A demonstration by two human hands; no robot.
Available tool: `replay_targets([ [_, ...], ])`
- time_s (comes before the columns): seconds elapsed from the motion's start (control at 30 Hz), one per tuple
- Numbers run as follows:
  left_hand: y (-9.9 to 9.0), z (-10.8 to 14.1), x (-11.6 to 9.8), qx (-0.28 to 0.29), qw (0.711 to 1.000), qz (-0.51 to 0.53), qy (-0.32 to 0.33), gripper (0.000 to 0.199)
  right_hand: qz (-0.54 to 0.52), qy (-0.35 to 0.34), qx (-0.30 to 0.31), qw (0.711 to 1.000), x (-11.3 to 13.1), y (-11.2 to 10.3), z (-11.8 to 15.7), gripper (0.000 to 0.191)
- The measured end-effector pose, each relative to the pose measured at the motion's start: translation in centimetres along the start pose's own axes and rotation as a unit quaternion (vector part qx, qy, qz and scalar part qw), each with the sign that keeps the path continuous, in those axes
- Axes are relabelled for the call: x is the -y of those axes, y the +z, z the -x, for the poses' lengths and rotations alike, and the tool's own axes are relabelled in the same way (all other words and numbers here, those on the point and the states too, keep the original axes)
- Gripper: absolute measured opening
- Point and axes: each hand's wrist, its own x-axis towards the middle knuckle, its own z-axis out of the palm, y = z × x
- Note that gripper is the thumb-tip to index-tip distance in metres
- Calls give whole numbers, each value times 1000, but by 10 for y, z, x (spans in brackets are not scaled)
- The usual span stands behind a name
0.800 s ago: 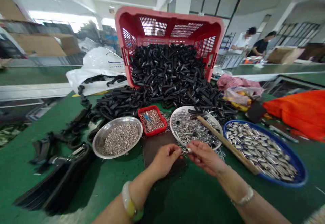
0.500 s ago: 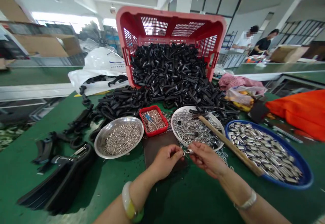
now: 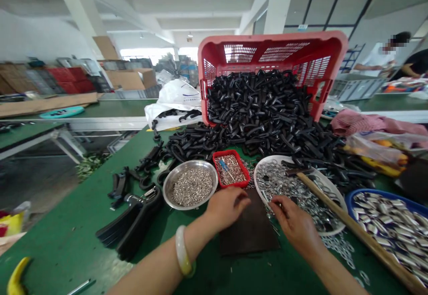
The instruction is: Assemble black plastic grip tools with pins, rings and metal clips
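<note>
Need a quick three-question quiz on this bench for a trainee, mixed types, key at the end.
1. True or false: the left hand touches the right hand.
2. The head of the hammer lies over: A) the steel bowl; B) the white dish; C) the red basket.
3. Fill in: between the steel bowl and the white dish sits a small ____ tray.
Key: 1 false; 2 B; 3 red.

R hand [image 3: 296, 226] contents unclear; blue tray [image 3: 349, 203] cropped.
</note>
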Motion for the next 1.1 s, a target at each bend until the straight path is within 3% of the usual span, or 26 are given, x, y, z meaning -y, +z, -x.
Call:
replay_targets([
  [0.03, -18, -10, 12, -35, 996, -67, -44, 30, -1, -9, 12, 1000, -2, 2, -1, 20],
  [0.1, -51, -34, 41, -52, 964, -205, -161, 32, -17, -16, 48, 999, -2, 6, -1, 19],
  [0.2, -82, -72, 85, -42, 944, -255, -206, 30, -58, 17, 71, 996, 0, 10, 1, 17],
  [0.33, -83, -111, 116, -36, 940, -290, -177, 39, -105, 66, 78, 989, -2, 14, 6, 17],
  [0.5, -66, -138, 124, -18, 937, -299, -180, 33, -168, 118, 122, 971, -15, 18, 14, 18],
  [0.67, -72, -138, 116, -72, 926, -306, -210, 40, -169, 123, 132, 969, -14, 18, 13, 18],
  [0.73, -71, -136, 103, -83, 933, -303, -176, 40, -150, 113, 132, 973, -10, 15, 9, 18],
  [0.8, -62, -138, 84, -50, 952, -283, -106, 38, -133, 103, 130, 977, -6, 12, 6, 19],
  [0.97, -4, -168, 30, 49, 970, -232, 46, 31, -128, 93, 125, 979, -3, 10, 5, 17],
  [1.1, 40, -206, 8, 69, 971, -226, 44, 35, -120, 95, 125, 980, -6, 14, 8, 17],
])
